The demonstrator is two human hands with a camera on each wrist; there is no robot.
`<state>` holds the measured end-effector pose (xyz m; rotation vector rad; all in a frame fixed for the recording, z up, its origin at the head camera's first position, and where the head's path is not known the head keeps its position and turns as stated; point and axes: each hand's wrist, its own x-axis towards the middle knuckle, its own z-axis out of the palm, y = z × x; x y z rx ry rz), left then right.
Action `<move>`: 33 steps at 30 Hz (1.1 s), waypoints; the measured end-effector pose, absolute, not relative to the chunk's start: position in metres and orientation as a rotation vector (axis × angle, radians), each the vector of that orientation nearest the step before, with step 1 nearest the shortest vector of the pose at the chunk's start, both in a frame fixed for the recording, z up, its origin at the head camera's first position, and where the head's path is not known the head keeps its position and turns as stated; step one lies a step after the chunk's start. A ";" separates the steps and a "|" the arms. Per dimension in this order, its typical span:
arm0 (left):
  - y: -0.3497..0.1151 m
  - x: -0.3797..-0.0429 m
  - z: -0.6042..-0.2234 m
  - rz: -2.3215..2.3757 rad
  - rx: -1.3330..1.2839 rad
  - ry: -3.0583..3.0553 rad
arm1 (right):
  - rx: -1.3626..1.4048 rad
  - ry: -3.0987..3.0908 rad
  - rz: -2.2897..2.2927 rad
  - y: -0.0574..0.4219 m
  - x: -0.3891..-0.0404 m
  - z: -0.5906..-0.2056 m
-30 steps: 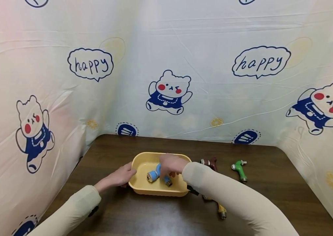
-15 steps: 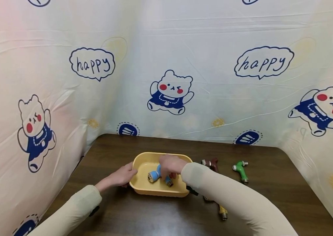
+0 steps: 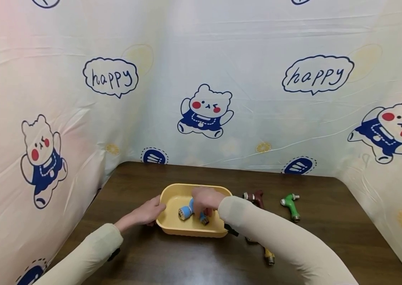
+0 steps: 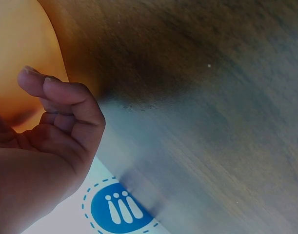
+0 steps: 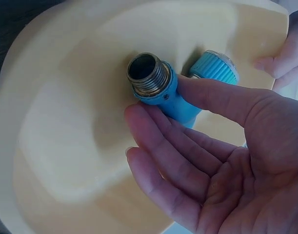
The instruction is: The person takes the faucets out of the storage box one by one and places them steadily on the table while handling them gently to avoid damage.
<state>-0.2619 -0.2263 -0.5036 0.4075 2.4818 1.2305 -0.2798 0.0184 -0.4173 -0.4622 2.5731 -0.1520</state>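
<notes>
A yellow plastic basin sits on the dark wooden table. At its left end my left hand grips the rim, thumb over the edge and fingers outside; in the left wrist view those fingers curl beside the basin wall. Inside the basin is a blue hose nozzle with a ribbed head and a threaded metal end. My right hand reaches in from the right and holds it between thumb and fingers. The right wrist view shows the thread pointing toward the camera, with the thumb along the blue body.
Right of the basin lie a dark red nozzle and a green nozzle. Nearer the front, a yellow nozzle is partly hidden under the right sleeve. A printed cloth hangs behind and beside the table.
The head view has shifted very slightly. Both hands, the basin and the blue hose nozzle keep practically the same places.
</notes>
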 end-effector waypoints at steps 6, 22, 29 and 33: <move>-0.210 -0.244 -0.477 1.241 0.278 2.494 | -0.455 2.582 -0.144 0.017 -0.284 -0.424; -0.206 -0.241 -0.471 1.210 0.242 2.512 | -0.477 2.621 -0.142 0.017 -0.293 -0.438; -0.206 -0.242 -0.472 1.205 0.244 2.521 | -0.479 2.639 -0.157 0.019 -0.292 -0.437; -0.206 -0.240 -0.471 1.199 0.236 2.526 | -0.494 2.649 -0.152 0.021 -0.287 -0.432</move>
